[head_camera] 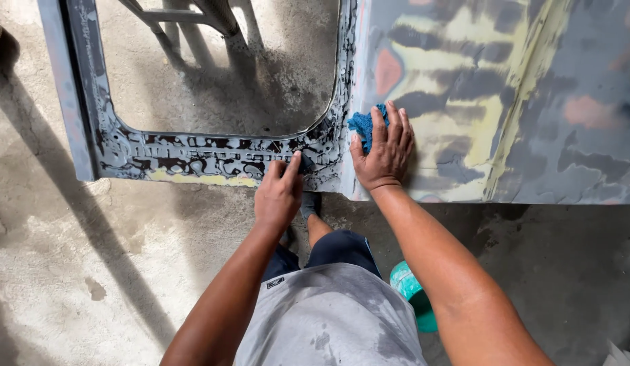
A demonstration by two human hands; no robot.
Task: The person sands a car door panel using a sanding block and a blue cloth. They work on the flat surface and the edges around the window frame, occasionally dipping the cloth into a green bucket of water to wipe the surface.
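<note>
Both bare arms rose from the bottom edge toward the middle of the frame, converging slightly as they went. The left arm entered at lower left of centre and ran up and to the right, its wrist nearly straight. The left hand (279,193) sat just left of centre, knuckles toward the camera, fingers curled in and the thumb and forefinger stretched upward, pinched together at their tips. The right arm came in from the lower right, angled up and to the left, forearm turned with its back uppermost. The right hand (384,150) lay flat above it, palm down, fingers spread and pointing to the top of the frame.
</note>
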